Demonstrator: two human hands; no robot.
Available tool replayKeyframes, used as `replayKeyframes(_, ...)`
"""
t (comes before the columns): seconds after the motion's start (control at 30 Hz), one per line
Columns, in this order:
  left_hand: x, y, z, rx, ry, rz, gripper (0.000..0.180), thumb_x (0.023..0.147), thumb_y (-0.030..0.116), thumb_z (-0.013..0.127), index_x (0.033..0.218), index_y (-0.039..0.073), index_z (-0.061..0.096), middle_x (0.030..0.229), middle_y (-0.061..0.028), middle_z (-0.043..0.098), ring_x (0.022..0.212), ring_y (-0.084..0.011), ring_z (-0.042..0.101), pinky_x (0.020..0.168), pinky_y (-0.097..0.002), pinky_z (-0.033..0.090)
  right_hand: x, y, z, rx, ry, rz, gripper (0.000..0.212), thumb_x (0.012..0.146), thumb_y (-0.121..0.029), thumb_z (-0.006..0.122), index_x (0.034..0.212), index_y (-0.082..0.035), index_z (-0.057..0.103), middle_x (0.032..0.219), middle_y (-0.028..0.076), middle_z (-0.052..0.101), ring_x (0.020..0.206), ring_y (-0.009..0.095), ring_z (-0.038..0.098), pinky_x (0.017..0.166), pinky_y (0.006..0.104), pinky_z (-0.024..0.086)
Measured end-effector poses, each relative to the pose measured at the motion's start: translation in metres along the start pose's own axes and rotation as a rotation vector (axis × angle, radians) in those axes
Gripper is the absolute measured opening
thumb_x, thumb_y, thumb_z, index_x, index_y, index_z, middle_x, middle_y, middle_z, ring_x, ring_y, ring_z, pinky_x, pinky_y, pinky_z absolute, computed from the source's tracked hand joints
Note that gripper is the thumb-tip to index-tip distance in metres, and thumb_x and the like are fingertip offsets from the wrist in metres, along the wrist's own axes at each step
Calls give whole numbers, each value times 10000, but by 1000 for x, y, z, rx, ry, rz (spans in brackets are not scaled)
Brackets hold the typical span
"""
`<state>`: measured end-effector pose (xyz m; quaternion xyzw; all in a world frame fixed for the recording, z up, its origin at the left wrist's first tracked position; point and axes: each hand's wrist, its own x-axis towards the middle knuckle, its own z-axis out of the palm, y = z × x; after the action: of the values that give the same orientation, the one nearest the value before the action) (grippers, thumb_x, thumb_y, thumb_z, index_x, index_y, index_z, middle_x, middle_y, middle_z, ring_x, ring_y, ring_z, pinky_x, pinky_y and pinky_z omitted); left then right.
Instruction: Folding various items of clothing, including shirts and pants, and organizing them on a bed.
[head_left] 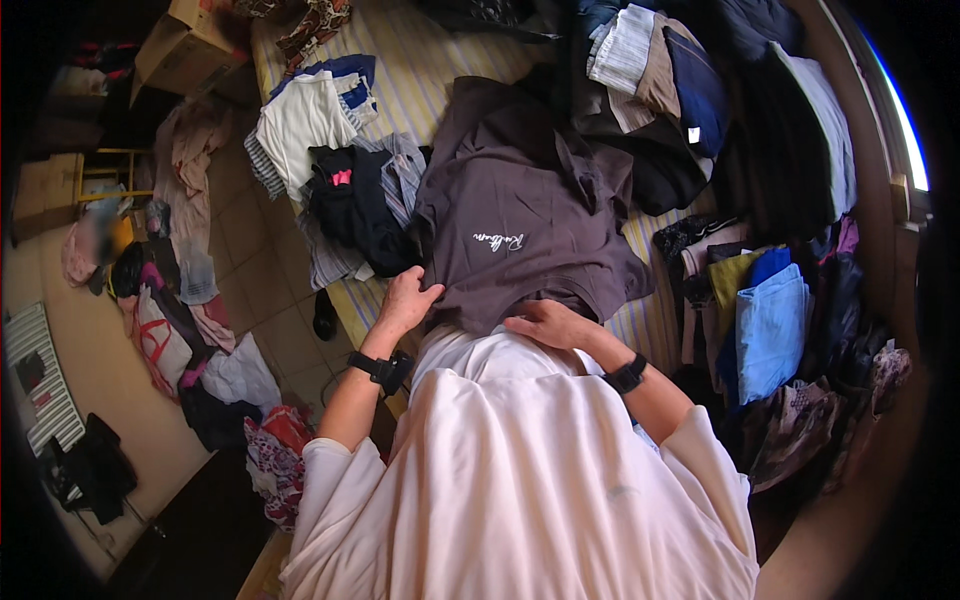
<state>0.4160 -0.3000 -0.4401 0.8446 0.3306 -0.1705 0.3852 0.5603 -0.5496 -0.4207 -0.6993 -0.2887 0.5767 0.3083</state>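
Observation:
A dark brown T-shirt with white script lettering lies spread in front of me on the striped bed, its neckline towards me. At its near left edge, the fingers of my left hand are closed on the cloth. My right hand is at the near edge by the neckline, fingers bent round the fabric; part of its grip is hidden. Both wrists wear black bands. The shirt's far right part is bunched in folds. Just left of it lies a black garment with a pink patch.
Folded clothes, including a white garment, are piled on the bed's left. Another stack with a navy garment stands at the far right. Folded light-blue jeans sit on the right. A cardboard box and heaped clothes are at the left.

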Motion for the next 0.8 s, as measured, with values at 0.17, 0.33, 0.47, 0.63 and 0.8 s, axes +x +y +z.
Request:
replayKeyframes(0.17, -10, 4, -10, -442, 120, 78, 255, 824, 156, 703, 828, -52, 556, 786, -133, 604, 744, -180, 586, 701, -325, 466, 20, -4, 11, 822, -25, 255, 242, 893, -236, 680, 1095, -111, 632, 796, 0, 591, 747, 102, 545, 778, 306, 467)
replayKeyframes(0.33, -6, 9, -11, -627, 322, 266, 201, 840, 121, 673, 845, -48, 565, 944, -110, 617, 821, -176, 581, 749, -297, 454, 28, -11, 21, 1340, 86, 279, 238, 889, -210, 683, 1077, -88, 600, 937, -9, 580, 968, 85, 489, 837, 301, 407)
replayKeyframes(0.47, -2, 6, -19, -538, 406, 360, 155, 871, 64, 630, 803, -30, 526, 933, -49, 582, 791, -103, 522, 732, -243, 429, 30, -39, 21, 1498, -53, 423, 514, 846, -199, 734, 1290, -56, 517, 1107, 26, 593, 1006, 161, 535, 979, 327, 399)
replayKeyframes(0.63, -12, 3, -34, -514, 355, 239, 169, 831, 54, 640, 743, -18, 514, 877, -74, 589, 760, -174, 548, 718, -294, 441, 7, -78, 11, 30, 154, -130, 515, 846, -241, 722, 1236, 36, 531, 1185, 116, 630, 1086, 214, 577, 907, 346, 448)
replayKeyframes(0.8, -23, 14, -37, -508, 357, 343, 175, 829, 64, 643, 729, -17, 525, 1037, -161, 634, 985, -221, 599, 880, -319, 434, 5, -61, 0, -205, 179, -454, 426, 879, -286, 680, 1146, 28, 572, 1085, 70, 663, 947, 194, 623, 751, 395, 456)
